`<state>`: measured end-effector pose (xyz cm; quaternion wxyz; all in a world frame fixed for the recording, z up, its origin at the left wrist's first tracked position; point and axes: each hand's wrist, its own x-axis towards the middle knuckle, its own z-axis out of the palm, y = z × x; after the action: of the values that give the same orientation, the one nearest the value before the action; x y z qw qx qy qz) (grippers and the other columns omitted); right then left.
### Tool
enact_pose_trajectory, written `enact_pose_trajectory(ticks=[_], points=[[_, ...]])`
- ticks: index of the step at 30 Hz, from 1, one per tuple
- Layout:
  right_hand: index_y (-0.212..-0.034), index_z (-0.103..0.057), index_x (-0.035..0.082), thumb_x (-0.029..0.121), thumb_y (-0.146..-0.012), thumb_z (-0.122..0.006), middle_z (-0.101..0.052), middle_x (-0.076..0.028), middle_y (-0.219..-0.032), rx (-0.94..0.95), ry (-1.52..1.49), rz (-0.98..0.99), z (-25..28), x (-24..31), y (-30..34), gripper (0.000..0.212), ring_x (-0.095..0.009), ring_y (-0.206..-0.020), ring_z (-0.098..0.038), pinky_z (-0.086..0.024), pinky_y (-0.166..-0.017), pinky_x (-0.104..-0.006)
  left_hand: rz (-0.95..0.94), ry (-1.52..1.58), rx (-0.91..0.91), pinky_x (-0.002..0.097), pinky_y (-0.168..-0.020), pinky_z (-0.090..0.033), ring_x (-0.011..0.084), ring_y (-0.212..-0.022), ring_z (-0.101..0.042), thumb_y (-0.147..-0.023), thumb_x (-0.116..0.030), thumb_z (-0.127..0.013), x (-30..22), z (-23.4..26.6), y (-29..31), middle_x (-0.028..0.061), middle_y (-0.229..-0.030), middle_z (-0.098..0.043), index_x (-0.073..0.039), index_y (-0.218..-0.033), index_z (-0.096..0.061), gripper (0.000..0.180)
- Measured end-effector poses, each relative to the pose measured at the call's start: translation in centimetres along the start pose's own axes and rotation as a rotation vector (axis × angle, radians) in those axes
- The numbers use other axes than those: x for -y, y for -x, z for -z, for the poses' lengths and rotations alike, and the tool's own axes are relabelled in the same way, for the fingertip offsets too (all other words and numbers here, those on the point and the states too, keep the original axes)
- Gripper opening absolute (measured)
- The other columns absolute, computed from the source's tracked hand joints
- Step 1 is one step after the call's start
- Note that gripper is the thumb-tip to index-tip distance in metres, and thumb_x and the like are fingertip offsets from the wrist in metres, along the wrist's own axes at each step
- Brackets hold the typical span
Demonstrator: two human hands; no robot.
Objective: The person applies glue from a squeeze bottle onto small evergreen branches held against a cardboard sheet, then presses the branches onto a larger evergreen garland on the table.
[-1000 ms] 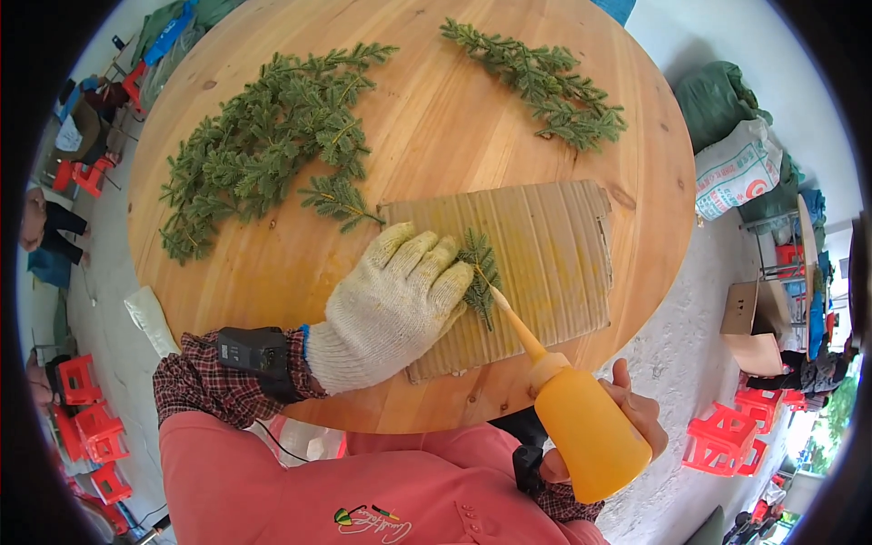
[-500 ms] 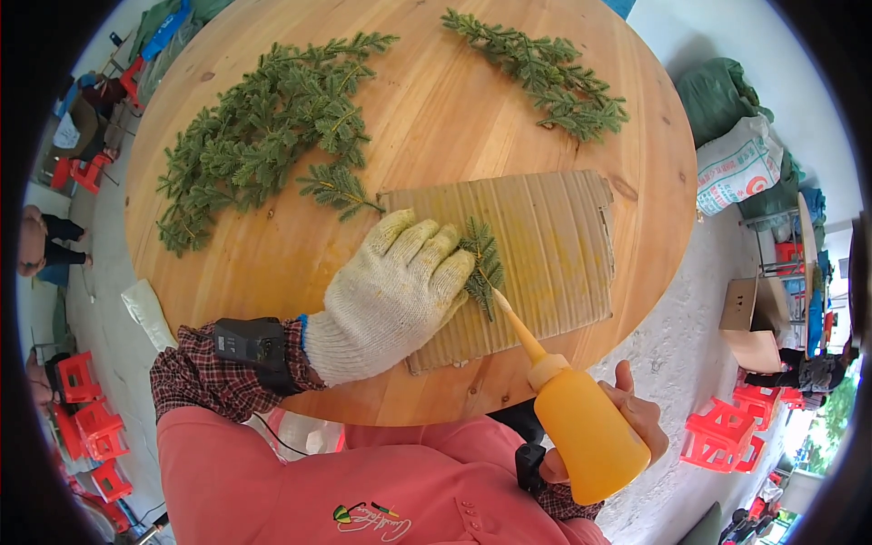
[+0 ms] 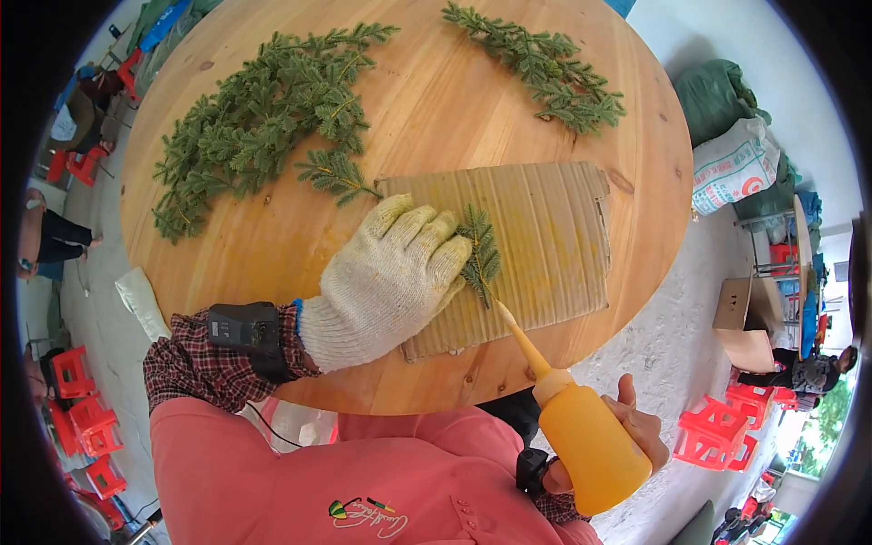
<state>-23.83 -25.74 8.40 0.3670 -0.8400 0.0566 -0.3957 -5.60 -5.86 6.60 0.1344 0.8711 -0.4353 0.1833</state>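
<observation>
Off-white knit covers the left hand [image 3: 381, 282], which, in the head view, lies palm down on corrugated cardboard [image 3: 549, 263], yellow-stained fingertips against the nine o'clock edge of a small green conifer sprig [image 3: 481, 247]. The conifer sprig rests on the cardboard, its stem pointing toward six o'clock; whether the left grip pinches it cannot be told. The bare right hand [image 3: 645, 433] has its grip closed around an orange squeeze bottle [image 3: 590, 445], toward five o'clock from the conifer sprig, the nozzle [image 3: 524, 342] aimed at eleven and its tip just beside the stem's end. Elsewhere on the round wooden tabletop [image 3: 418, 109], a heap of conifer branches [image 3: 263, 127] lies toward ten o'clock, a loose twig [image 3: 338, 174] nearer in the same direction, and a separate branch [image 3: 549, 74] toward one. Pink shirt [image 3: 254, 472] and plaid sleeve covers [image 3: 186, 363] clothe the person. Beyond the edge, a white woven sack [image 3: 729, 173] sits beside green sacks [image 3: 722, 98] between two and three o'clock; red plastic stools [image 3: 713, 431] stand at four.
</observation>
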Motion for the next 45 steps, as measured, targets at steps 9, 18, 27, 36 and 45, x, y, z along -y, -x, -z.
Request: enact_pose_trajectory(ticks=[9,18,27,36,45], points=[[-0.111,-0.036,0.011,0.066,-0.059,-0.083,-0.059,-0.006,-0.081,-0.216,-0.057,-0.083,-1.2,0.6,-0.8,0.09,-0.018,-0.077,-0.057,-0.05,-0.097,-0.0536,0.019,0.003,0.029,0.0455,-0.104,-0.039,0.0259,-0.111,-0.058,-0.08,-0.024,-0.07,0.0,0.0,0.0,0.0104,-0.114,-0.063,-0.009,-0.11,-0.062,0.035],[-0.117,-0.037,0.001,0.07,-0.074,-0.069,-0.064,-0.017,-0.093,-0.003,0.019,0.073,-2.2,-0.2,-1.7,0.087,-0.026,-0.086,-0.061,-0.047,-0.099,-0.0573,0.005,0.022,-0.006,0.0469,-0.102,-0.041,0.028,-0.107,-0.06,-0.079,-0.023,-0.068,0.1,-0.3,0.0,0.014,-0.109,-0.064,-0.006,-0.108,-0.063,0.034],[-0.116,-0.037,0.001,0.079,-0.07,-0.063,-0.063,-0.015,-0.092,-0.017,0.062,0.009,-2.3,-0.7,-1.6,0.094,-0.025,-0.086,-0.061,-0.047,-0.099,-0.056,0.006,0.031,0.003,0.0469,-0.102,-0.041,0.0279,-0.108,-0.059,-0.078,-0.022,-0.067,0.1,-0.1,0.0,0.014,-0.109,-0.064,-0.006,-0.108,-0.063,0.034],[-0.112,-0.043,-0.002,0.076,-0.074,-0.063,-0.056,-0.014,-0.098,-0.088,0.059,0.03,-1.6,-0.9,-1.5,0.089,-0.026,-0.089,-0.061,-0.05,-0.097,-0.055,0.015,0.026,-0.014,0.0462,-0.102,-0.041,0.0271,-0.107,-0.059,-0.078,-0.023,-0.069,0.1,0.0,-0.1,0.0118,-0.107,-0.064,-0.007,-0.106,-0.063,0.033],[-0.122,-0.045,-0.004,0.069,-0.082,-0.056,-0.049,-0.015,-0.111,-0.18,-0.032,0.01,0.4,-4.4,-1.0,0.084,-0.03,-0.102,-0.058,-0.05,-0.097,-0.0572,0.045,0.104,-0.029,0.0425,-0.095,-0.043,0.0253,-0.1,-0.058,-0.073,-0.016,-0.074,0.6,0.0,-0.8,0.0042,-0.101,-0.062,-0.013,-0.096,-0.062,0.026]])
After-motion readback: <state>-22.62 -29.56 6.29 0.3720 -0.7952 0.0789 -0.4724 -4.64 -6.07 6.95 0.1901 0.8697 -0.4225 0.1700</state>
